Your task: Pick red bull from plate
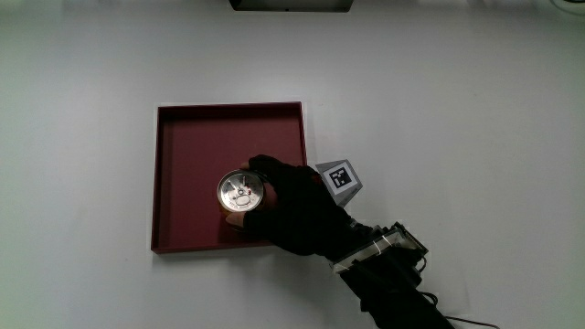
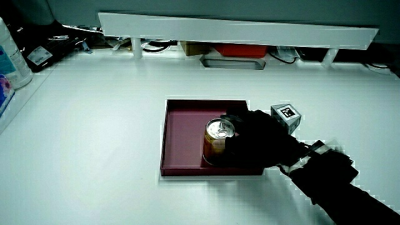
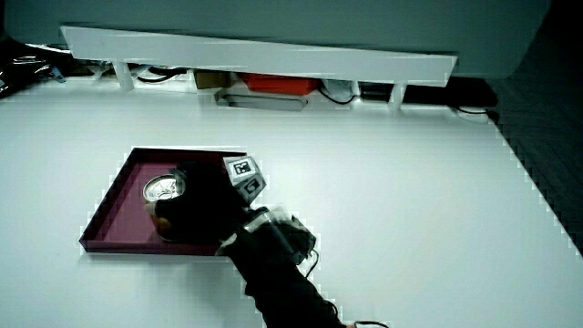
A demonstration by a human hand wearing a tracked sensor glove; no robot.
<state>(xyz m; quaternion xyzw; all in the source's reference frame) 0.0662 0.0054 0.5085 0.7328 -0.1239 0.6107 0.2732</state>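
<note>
A can [image 1: 241,193] with a silver top stands upright in the dark red square plate [image 1: 192,146], in the part of the plate nearest the person. The gloved hand [image 1: 294,208] reaches in over the plate's rim and its fingers wrap around the can's side. In both side views the can [image 2: 217,140] [image 3: 161,197] shows orange-gold sides, half covered by the hand [image 2: 259,140] [image 3: 205,211]. The can rests on the plate [image 2: 184,134] [image 3: 118,205]. The patterned cube [image 1: 339,178] sits on the back of the hand.
A low white partition [image 2: 237,31] runs along the table's edge farthest from the person, with cables and boxes under it. A white bottle [image 2: 12,56] stands at the table's corner in a side view.
</note>
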